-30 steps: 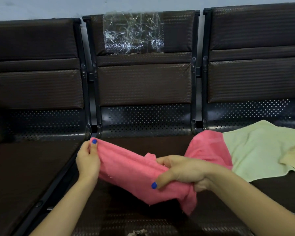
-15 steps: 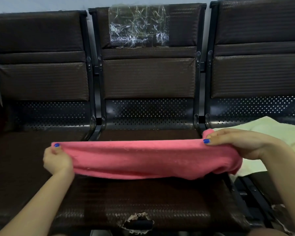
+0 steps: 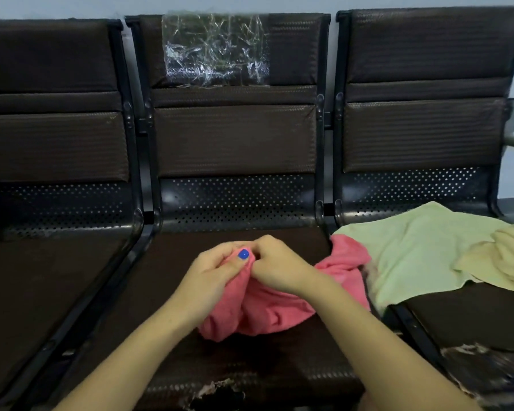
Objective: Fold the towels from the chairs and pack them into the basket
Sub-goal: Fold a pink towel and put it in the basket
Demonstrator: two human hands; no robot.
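Two hands, left point(image 3: 211, 277) and right point(image 3: 275, 266), meet over the middle chair seat point(image 3: 166, 307), pinching together corners of a pink towel point(image 3: 267, 312), its first fold just begun. At 3 o'clock, a green towel point(image 3: 413, 253) and a yellow towel point(image 3: 505, 259) lie unfolded; no basket is visible.

A pink towel point(image 3: 279, 310), a pale green towel point(image 3: 413, 250) and a cream-yellow towel point(image 3: 505, 259) lie on dark brown woven-textured chairs point(image 3: 235, 137) with black perforated metal; thumbnail point(image 3: 243, 254) bright blue.
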